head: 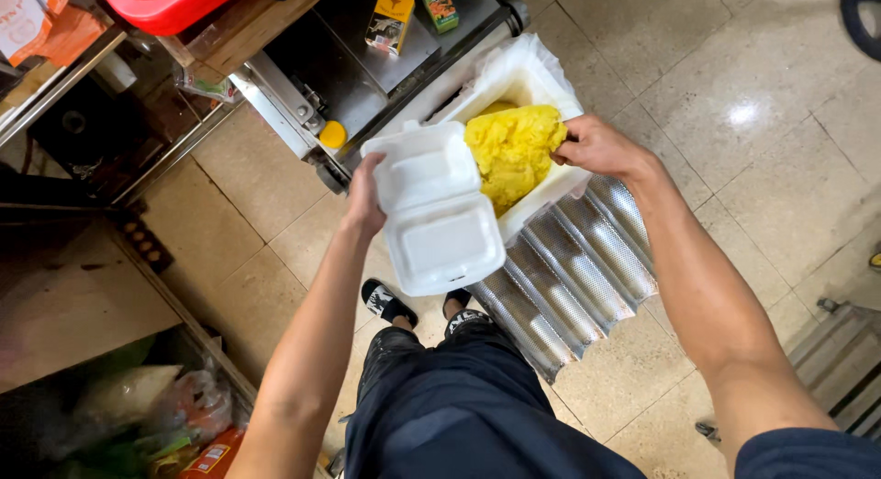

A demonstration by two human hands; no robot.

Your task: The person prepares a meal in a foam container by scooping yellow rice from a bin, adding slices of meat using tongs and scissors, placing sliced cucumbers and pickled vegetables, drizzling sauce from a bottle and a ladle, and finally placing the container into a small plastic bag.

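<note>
Left hand (364, 196) grips the open white foam clamshell box (436, 208) by its edge, held just beside the white lined bin (523, 75) of yellow rice (512, 149). Right hand (598, 147) is at the bin's near rim, fingers closed on the rice (tips hidden). Corrugated metal tray (569, 268) lies under the bin.

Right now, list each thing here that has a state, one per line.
Foam box: open, empty, held by left hand.
Yellow food: heaped in the bin, right hand on it.
White bin: open, bag-lined, partly full.
Metal tray: under the bin, tilted.
Cartons: shut, lying on the steel top.
</note>
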